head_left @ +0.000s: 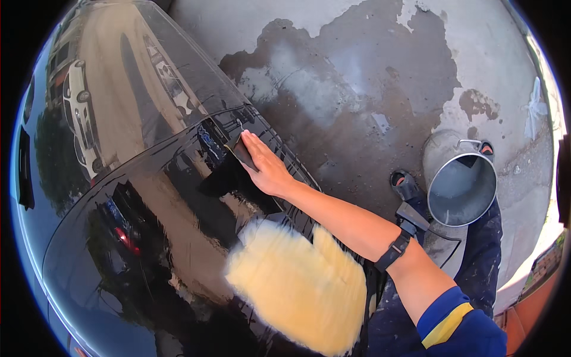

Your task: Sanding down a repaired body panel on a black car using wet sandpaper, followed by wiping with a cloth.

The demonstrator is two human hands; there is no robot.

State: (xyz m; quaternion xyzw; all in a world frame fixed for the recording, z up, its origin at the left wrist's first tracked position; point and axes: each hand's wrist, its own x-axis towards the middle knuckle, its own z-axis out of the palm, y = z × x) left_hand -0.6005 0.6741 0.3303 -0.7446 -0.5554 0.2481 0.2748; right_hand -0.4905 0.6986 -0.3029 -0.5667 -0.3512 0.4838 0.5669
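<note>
My right hand (264, 163) reaches across the glossy black car panel (160, 256), fingers together and nearly flat, pressed over a thin dark pad or cloth (239, 153) with a yellowish edge, beside the panel seam. Below my forearm a fluffy pale-yellow wash mitt (291, 285) rests against the panel, its thumb pointing up. My left hand does not show; whether it is inside the mitt cannot be seen. A dark strap (392, 250) with a small device circles my right forearm.
A metal bucket (461, 190) with a handle stands on the wet concrete floor (345, 77), right beside my shoes (404, 184). The car's glass (131, 71) at upper left reflects a road and parked cars. A pale crumpled item (534, 107) lies at the far right.
</note>
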